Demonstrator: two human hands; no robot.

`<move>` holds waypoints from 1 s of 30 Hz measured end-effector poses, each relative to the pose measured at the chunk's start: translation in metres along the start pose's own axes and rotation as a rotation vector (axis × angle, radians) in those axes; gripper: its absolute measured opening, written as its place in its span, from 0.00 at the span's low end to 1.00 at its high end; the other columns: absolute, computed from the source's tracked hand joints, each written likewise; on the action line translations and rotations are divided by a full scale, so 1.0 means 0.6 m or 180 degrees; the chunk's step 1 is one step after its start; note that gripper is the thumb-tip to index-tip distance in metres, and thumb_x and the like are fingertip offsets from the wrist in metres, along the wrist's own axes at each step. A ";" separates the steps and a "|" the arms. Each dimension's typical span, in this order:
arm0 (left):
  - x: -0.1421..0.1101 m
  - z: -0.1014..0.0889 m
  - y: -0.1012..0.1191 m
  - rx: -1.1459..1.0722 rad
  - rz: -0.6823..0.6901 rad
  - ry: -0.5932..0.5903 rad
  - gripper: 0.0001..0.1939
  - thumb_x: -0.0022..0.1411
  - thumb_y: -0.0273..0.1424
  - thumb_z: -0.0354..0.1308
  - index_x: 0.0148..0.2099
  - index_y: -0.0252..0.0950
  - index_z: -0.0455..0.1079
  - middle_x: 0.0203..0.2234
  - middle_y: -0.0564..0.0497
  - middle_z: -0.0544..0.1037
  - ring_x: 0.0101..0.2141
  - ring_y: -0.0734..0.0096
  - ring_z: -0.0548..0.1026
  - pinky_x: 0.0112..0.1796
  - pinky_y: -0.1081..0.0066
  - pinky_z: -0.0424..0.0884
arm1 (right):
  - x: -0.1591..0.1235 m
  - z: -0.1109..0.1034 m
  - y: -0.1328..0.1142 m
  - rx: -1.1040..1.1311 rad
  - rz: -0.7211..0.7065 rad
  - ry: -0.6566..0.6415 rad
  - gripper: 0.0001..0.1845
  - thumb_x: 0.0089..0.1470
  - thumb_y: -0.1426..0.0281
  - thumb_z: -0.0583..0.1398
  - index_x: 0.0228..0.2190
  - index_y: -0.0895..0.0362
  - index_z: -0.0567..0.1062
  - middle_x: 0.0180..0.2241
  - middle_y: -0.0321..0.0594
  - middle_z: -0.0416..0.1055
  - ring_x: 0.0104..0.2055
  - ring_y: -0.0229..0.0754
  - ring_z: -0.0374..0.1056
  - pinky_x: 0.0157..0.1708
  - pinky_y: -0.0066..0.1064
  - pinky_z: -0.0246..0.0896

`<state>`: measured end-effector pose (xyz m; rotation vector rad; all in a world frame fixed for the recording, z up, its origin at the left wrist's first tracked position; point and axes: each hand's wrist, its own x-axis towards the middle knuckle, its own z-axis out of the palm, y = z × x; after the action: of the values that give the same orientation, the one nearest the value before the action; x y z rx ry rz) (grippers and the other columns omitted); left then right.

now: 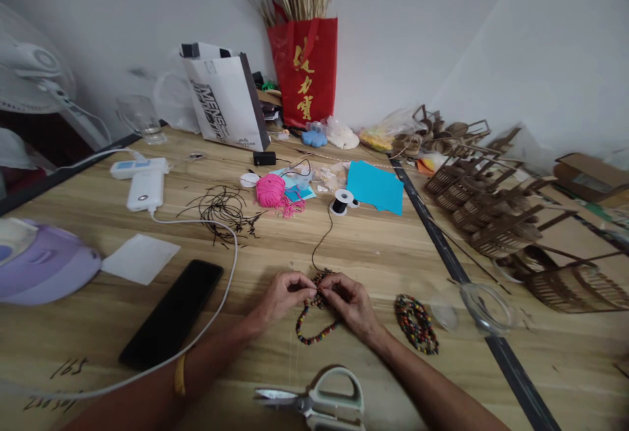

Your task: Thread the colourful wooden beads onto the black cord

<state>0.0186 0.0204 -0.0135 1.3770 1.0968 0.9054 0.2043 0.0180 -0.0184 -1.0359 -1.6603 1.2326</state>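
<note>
My left hand (287,295) and my right hand (350,300) meet over a string of multicoloured beads (314,339), thumbs and forefingers pinched on it. Part of the strand loops down onto the table below my fingers, while more beads lie bunched just beyond them. From there a thin black cord (322,242) runs up to a white spool (340,202) wound with black. To the right of my right hand lies a coiled second bead string (417,324). Scissors (314,399) with pale handles rest nearest me. The exact spot between my fingertips is too small to make out.
Left of my hands are a black phone (171,313), a white cable (230,267) and black cord scraps (221,211). Pink yarn (270,190) and a blue sheet (375,187) lie farther back. Woven baskets (506,231) line the right; bags (223,100) stand behind.
</note>
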 end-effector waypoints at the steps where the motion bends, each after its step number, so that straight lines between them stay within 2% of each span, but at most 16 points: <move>1: 0.000 0.000 0.000 0.0009 -0.0002 0.0009 0.08 0.50 0.31 0.61 0.29 0.31 0.76 0.23 0.49 0.78 0.26 0.71 0.72 0.30 0.74 0.67 | 0.000 0.000 0.001 0.0044 0.0017 0.0011 0.12 0.54 0.61 0.60 0.31 0.58 0.73 0.28 0.39 0.71 0.31 0.39 0.67 0.31 0.27 0.63; 9: 0.000 0.000 0.001 0.0017 0.0066 -0.0034 0.07 0.50 0.30 0.59 0.28 0.31 0.74 0.22 0.50 0.76 0.26 0.72 0.71 0.30 0.74 0.67 | 0.000 0.000 -0.002 0.0077 0.0023 -0.0027 0.12 0.54 0.61 0.60 0.32 0.58 0.73 0.29 0.39 0.71 0.32 0.39 0.67 0.32 0.28 0.62; 30: -0.002 0.000 -0.003 0.0140 0.0131 -0.0121 0.08 0.52 0.32 0.59 0.28 0.31 0.74 0.23 0.50 0.77 0.27 0.71 0.72 0.30 0.74 0.67 | 0.002 -0.001 -0.005 -0.0394 -0.0430 -0.0188 0.11 0.57 0.63 0.57 0.31 0.57 0.75 0.29 0.41 0.71 0.33 0.40 0.67 0.34 0.29 0.63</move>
<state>0.0181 0.0194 -0.0149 1.4518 1.0684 0.8859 0.2042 0.0191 -0.0154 -0.9518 -1.8402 1.0933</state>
